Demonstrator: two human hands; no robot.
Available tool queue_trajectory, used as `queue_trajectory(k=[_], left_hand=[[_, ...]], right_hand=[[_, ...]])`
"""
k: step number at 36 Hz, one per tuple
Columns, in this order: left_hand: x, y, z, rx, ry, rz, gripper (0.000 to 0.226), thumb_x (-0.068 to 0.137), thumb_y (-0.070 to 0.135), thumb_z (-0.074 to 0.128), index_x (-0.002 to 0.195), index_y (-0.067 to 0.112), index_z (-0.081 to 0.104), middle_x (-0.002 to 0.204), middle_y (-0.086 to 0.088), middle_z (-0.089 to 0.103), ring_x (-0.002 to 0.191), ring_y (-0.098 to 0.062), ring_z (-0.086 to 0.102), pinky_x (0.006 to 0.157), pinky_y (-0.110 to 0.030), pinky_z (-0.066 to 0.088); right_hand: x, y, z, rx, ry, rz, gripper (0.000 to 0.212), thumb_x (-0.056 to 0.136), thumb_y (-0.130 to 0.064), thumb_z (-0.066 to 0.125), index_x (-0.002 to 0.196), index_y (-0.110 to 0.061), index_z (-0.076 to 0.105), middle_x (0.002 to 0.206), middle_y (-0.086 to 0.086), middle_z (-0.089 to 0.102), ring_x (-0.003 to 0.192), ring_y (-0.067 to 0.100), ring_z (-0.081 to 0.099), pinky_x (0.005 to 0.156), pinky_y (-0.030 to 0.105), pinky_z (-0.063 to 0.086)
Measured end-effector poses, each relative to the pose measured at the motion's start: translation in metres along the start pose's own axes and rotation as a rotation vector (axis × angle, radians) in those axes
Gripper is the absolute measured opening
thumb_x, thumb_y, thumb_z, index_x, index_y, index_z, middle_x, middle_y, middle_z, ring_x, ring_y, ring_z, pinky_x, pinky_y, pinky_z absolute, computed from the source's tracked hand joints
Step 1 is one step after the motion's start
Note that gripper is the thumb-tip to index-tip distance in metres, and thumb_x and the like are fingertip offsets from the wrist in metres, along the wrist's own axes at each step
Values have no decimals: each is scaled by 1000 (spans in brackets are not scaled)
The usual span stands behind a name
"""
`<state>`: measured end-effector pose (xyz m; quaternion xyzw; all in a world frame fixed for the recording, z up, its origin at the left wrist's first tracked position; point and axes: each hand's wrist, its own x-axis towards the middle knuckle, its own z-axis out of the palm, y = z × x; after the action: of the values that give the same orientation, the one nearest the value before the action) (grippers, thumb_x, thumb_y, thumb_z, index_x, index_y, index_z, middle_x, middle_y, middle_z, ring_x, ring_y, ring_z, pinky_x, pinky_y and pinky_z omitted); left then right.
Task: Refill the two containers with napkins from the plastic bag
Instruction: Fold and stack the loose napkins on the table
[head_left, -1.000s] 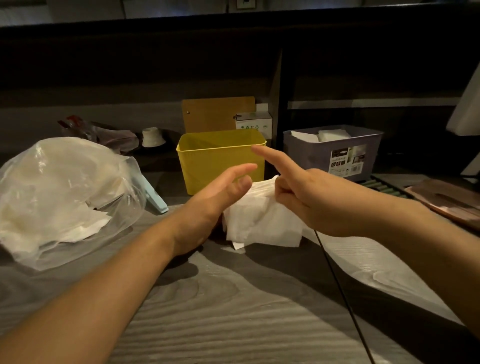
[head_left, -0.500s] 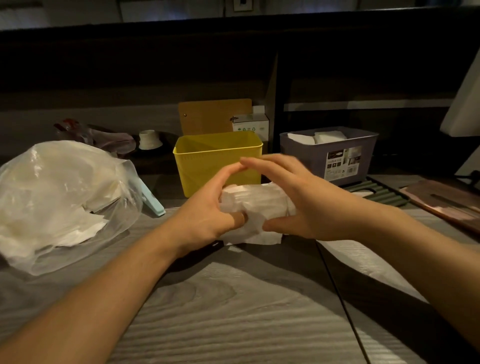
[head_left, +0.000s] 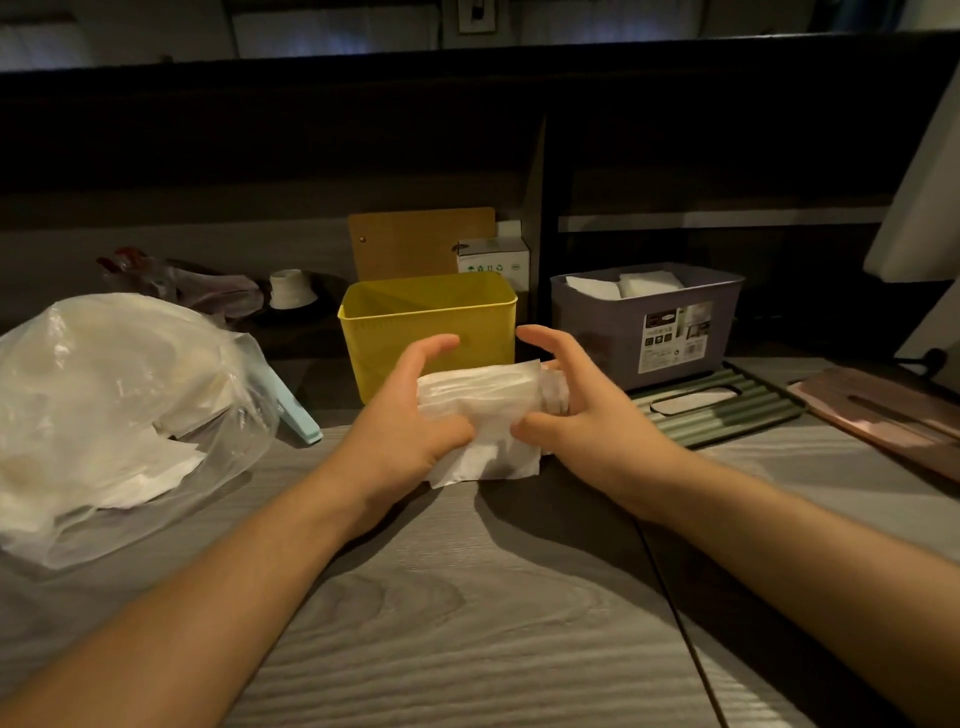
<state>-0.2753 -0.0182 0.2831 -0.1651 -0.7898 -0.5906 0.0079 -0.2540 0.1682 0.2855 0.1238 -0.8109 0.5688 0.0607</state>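
Observation:
A stack of white napkins (head_left: 483, 410) sits between my two hands, just above the wooden table and in front of the yellow container (head_left: 431, 322). My left hand (head_left: 405, 426) grips its left end, thumb underneath and fingers curled over the top. My right hand (head_left: 587, 421) grips the right end the same way. The yellow container looks empty inside. To its right, the grey container (head_left: 649, 327) holds white napkins. The clear plastic bag (head_left: 104, 415) with more napkins lies at the left.
A light blue clip (head_left: 296, 421) lies beside the bag. A green ribbed lid (head_left: 722, 410) and a brown lid (head_left: 883, 415) lie at the right. A wooden board (head_left: 415, 239), a small white box (head_left: 493, 260) and a crumpled wrapper (head_left: 171, 280) stand behind.
Both hands closed in from either side and took hold of the napkin stack, squaring it up and lifting it slightly in front of the yellow container.

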Motion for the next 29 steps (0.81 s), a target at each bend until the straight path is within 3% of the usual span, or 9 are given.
queue_trajectory(k=[2,5,9,13,16,20,24,29], left_hand=[[0,1,4,-39,25,6,84,84,-7,64,146,43,35,124,8,53,106,-12,59,68,-17,55],[-2,2,10,-78,24,9,91,84,-9,63,149,44,28,124,5,52,106,-16,61,72,-20,57],[-2,4,9,-5,-19,21,99,83,-13,63,150,48,23,126,-2,54,103,-21,66,83,-38,62],[-1,4,3,41,28,60,90,86,-8,65,149,46,29,122,-3,57,93,-18,66,65,-23,56],[0,3,-1,10,60,106,94,86,-7,68,150,49,26,124,1,56,103,-18,67,75,-25,59],[0,2,1,74,-37,51,112,82,-7,72,150,56,9,127,3,51,107,-20,63,80,-30,59],[-1,3,2,78,-41,39,109,83,-7,71,149,56,11,127,2,50,106,-20,63,80,-31,59],[2,1,1,81,-15,39,100,87,-5,67,147,56,17,127,-1,49,108,-26,61,73,-28,56]], right_hand=[[0,0,6,29,-11,2,83,88,1,62,147,-49,31,126,-19,51,107,20,64,92,37,58],[1,1,11,22,-20,-15,80,89,0,60,147,-48,31,150,-12,38,127,17,51,104,40,50],[3,6,9,-13,-20,-14,60,94,-2,55,139,-41,47,142,-6,46,123,17,53,99,40,53],[5,7,8,-15,33,-28,52,94,-2,54,132,-37,56,135,-7,54,121,14,56,100,43,53],[3,3,5,-22,68,-78,58,93,-2,54,137,-41,49,137,-10,49,113,8,57,96,35,55],[0,1,1,-87,-14,-65,79,87,-4,60,146,-47,29,138,-6,41,108,13,57,85,30,59],[0,-1,3,-167,-84,-29,86,91,-4,61,153,-44,16,151,-5,35,122,15,52,96,29,55],[2,-3,1,-166,-108,-13,86,93,-5,58,153,-45,12,136,-8,41,95,7,59,71,13,54]])
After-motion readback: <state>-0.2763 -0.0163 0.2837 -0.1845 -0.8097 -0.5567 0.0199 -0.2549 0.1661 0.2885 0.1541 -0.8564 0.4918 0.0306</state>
